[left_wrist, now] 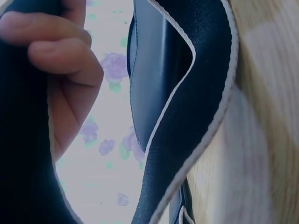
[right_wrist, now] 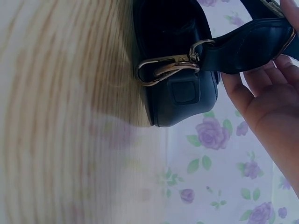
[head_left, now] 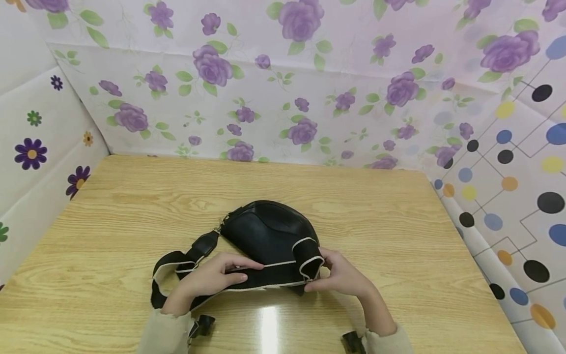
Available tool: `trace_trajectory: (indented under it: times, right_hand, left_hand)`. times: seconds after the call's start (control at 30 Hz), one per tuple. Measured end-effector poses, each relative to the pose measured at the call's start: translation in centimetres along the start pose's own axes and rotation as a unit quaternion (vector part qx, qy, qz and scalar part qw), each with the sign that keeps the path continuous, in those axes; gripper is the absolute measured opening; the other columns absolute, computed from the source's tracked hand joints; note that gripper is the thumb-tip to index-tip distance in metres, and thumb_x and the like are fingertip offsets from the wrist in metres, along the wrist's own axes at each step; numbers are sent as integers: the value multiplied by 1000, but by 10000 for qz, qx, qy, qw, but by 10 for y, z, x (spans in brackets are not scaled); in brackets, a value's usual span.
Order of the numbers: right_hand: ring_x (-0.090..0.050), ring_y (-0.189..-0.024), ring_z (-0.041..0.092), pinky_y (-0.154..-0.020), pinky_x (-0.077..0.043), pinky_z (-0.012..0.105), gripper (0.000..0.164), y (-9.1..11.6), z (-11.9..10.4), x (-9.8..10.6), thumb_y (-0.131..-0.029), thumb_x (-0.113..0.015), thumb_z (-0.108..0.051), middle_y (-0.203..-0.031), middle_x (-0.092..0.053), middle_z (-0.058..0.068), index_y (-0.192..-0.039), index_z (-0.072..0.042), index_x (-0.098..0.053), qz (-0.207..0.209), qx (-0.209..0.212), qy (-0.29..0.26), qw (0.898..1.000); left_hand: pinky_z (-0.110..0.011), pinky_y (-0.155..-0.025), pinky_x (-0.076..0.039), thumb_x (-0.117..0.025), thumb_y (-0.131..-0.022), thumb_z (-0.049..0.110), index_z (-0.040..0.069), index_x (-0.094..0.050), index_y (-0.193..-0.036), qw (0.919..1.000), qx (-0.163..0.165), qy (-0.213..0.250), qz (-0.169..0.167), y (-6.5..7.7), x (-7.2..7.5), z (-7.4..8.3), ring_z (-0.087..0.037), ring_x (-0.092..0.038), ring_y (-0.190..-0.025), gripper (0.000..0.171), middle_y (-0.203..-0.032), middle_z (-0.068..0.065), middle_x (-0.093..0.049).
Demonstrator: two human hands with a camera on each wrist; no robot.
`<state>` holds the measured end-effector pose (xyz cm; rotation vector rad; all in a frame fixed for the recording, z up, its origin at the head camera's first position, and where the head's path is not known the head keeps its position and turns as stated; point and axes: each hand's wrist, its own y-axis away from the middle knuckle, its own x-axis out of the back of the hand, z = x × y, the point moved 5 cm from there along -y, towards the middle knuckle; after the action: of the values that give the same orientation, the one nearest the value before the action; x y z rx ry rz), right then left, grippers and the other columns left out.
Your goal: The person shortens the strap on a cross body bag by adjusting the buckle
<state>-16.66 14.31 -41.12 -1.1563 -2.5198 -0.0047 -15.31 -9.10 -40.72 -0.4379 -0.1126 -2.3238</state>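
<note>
A black half-moon leather bag (head_left: pixel 265 231) lies on the table, its curved side away from me. Its wide black strap (head_left: pixel 271 276), trimmed in white along both edges, runs across in front of it. My left hand (head_left: pixel 212 275) holds the strap between thumb and fingers; the left wrist view shows curled fingers (left_wrist: pixel 70 60) at its edge. At the bag's right end my right hand (head_left: pixel 342 275) grips the strap where it folds into a loop. In the right wrist view, fingers lie behind the strap's leather tab (right_wrist: pixel 247 46), which a gold clasp (right_wrist: pixel 168 67) joins to the bag.
Left of the bag, the strap makes a loose loop (head_left: pixel 159 280) on the wooden table (head_left: pixel 376 206). Flowered sheeting (head_left: pixel 265 98) hangs behind the table, with a dotted sheet (head_left: pixel 508 221) at the right. Small black wrist devices (head_left: pixel 203 325) sit by both sleeves.
</note>
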Motion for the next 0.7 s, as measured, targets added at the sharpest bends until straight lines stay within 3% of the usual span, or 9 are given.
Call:
trace_trajectory:
  times: [0.27,0.47,0.63,0.7]
  right_hand:
    - [-53,-100,14,-84,-42,31,48,-1,-6,-1,-68,-76,-2,-107,-60,3,-111,-1,-56,-26,15,98,9999]
    - [-53,-98,13,-83,-42,31,45,-3,-12,-2,-65,-76,4,-104,-61,4,-106,1,-57,-31,152,143,9998]
    - [-53,-98,14,-85,-41,32,44,-3,-4,-2,-66,-77,-2,-104,-61,3,-106,-3,-58,-13,35,130,9999]
    - [-53,-98,15,-85,-41,32,43,-3,-3,-2,-67,-77,-5,-103,-61,3,-106,-4,-59,-26,42,103,9999]
  left_hand:
    - [-18,-45,-33,-54,-87,1,-2,-59,-113,9999,-111,-75,91,4,2,-2,-3,-26,-41,27,-87,-6,-61]
    - [-20,-47,-35,-54,-87,0,-4,-59,-112,9996,-254,-76,73,6,3,-1,-3,-26,-44,26,-102,-15,-62]
    - [-20,-50,-36,-53,-86,-2,-5,-59,-111,9994,-322,-109,64,8,6,-2,-1,-25,-46,26,-107,-18,-60]
    - [-20,-54,-39,-54,-86,-2,-4,-59,-111,9994,-327,-116,62,8,6,-2,1,-34,-51,26,-108,-17,-60]
